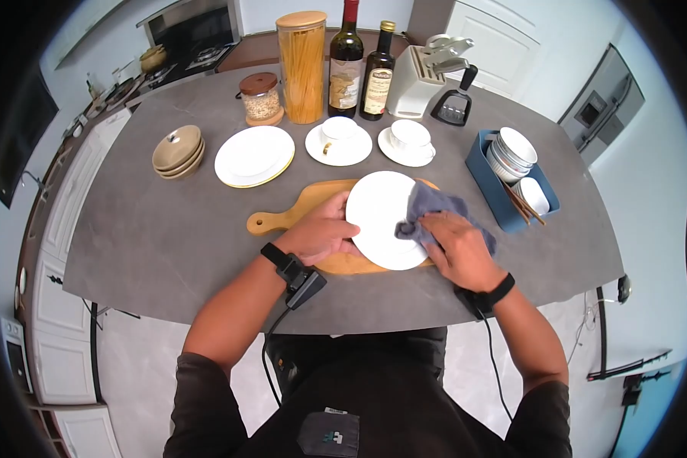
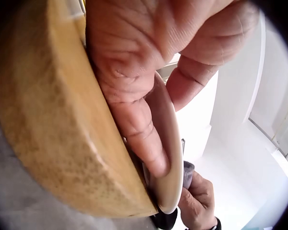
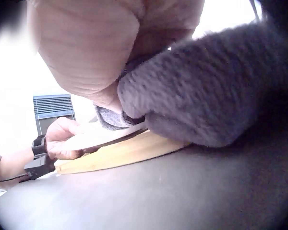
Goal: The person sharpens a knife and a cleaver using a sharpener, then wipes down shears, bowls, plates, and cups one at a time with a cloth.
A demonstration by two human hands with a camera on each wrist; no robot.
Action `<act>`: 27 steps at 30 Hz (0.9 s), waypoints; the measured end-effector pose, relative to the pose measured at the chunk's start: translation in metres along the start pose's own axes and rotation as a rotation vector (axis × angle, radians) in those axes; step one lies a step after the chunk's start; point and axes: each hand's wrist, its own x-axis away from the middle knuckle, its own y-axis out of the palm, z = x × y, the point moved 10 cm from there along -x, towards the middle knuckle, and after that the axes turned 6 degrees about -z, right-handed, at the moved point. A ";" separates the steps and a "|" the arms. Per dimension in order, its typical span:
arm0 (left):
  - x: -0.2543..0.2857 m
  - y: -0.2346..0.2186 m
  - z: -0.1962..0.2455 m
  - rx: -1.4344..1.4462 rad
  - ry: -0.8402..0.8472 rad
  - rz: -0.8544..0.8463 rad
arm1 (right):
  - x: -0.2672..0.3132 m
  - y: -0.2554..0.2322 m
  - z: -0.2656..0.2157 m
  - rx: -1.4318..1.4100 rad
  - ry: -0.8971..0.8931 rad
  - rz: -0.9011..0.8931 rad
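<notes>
Short dark sleeves (image 1: 206, 397) ended above both elbows, which stood wide apart; the forearms slanted forward and inward, each wrist banded with a black strap (image 1: 282, 263). The left hand (image 1: 324, 233) pinched the white ceramic plate (image 1: 378, 217) by its left rim, thumb over the upper face and fingers underneath, between the plate and a wooden cutting board (image 1: 305, 208). The right hand (image 1: 466, 248), back upward and fingers bent, gripped a bunched grey-blue cloth (image 1: 435, 200) against the plate's right part. The plate was over the board, its left side raised off the wood; whether its right side touched the board, I could not tell. The board lay on the grey tabletop (image 1: 153, 252), handle to the left.

Beyond the hands, tan bowls (image 1: 178, 145) sat stacked at the left, then a yellow-edged white plate (image 1: 254, 155) and two cups on saucers (image 1: 339, 155), with a blue bin (image 1: 498, 191) of bowls and chopsticks at the right. Farthest back on the table stood a spaghetti canister (image 1: 302, 72), two dark bottles (image 1: 346, 49) and a knife block (image 1: 414, 84).
</notes>
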 end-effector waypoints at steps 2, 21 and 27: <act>0.000 -0.001 -0.002 -0.002 -0.010 0.000 | -0.013 -0.001 0.006 0.019 0.029 0.054; -0.005 -0.006 -0.006 0.531 -0.067 -0.094 | -0.064 0.041 0.002 -0.367 -0.028 0.054; -0.008 -0.010 -0.007 0.546 -0.059 -0.063 | -0.066 0.038 0.005 -0.380 -0.040 0.108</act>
